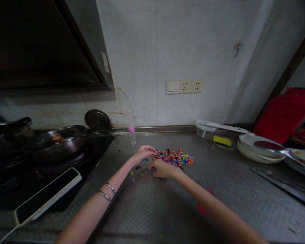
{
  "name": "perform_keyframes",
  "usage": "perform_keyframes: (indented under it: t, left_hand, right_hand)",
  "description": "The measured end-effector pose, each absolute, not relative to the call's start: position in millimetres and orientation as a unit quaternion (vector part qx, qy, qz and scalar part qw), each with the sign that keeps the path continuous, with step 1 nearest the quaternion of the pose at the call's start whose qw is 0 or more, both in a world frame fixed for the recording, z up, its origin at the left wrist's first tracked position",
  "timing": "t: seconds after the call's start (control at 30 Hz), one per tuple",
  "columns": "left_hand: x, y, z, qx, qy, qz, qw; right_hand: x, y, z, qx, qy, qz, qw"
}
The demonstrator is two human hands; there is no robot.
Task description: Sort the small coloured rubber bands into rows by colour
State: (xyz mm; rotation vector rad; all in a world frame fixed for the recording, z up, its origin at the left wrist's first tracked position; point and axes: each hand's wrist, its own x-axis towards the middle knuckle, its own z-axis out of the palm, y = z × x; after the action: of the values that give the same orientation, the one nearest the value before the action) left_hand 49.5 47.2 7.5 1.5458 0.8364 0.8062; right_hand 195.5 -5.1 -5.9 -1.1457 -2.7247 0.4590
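Note:
A heap of small colourful elastic bands (pixel 176 157) lies on the metal counter (pixel 167 210). My left hand (pixel 143 152) reaches to the heap's left edge with fingertips pinched together on a band. My right hand (pixel 161 168) rests on the counter just in front of the heap, fingers curled closed; what they hold is too small to name. A few loose bands (pixel 137 173) lie scattered to the left of my right hand. Two bangles (pixel 108 191) circle my left wrist.
A small clear bottle with a pink cap (pixel 132 135) stands behind the heap. A phone (pixel 49 195) lies on the stove edge beside a dark wok (pixel 57 142). Plates (pixel 259 150), a yellow sponge (pixel 222 140) and a measuring cup (pixel 205 128) sit at right. Something red (pixel 202 208) lies under my right forearm.

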Motion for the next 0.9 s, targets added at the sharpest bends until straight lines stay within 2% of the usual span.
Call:
perform_keyframes:
  t: [0.1,0.17,0.27,0.37,0.47,0.67,0.9]
  left_hand:
    - [45,55,9,0.643,0.379,0.367,0.556]
    - [29,68,7,0.634,0.445,0.395,0.494]
    - [-15,91,3,0.643,0.566,0.399,0.328]
    - [-67,110,-3,0.673,0.642,0.335,0.147]
    - [-106,120,-9,0.711,0.662,0.23,0.058]
    - [-123,118,-12,0.793,0.603,0.081,0.026]
    - [-116,102,-6,0.801,0.596,0.058,0.009]
  right_hand:
    - [190,-8,-14,-0.361,-0.915,0.154,0.09]
    - [188,-9,-14,-0.357,-0.917,0.149,0.094]
    - [196,-7,-4,-0.364,-0.916,0.129,0.11]
    - [216,-1,17,-0.405,-0.896,0.127,0.135]
    - [232,8,37,-0.464,-0.87,0.09,0.143]
    - [200,21,37,-0.434,-0.889,0.064,0.132]
    - [143,22,2,-0.387,-0.921,-0.025,0.036]
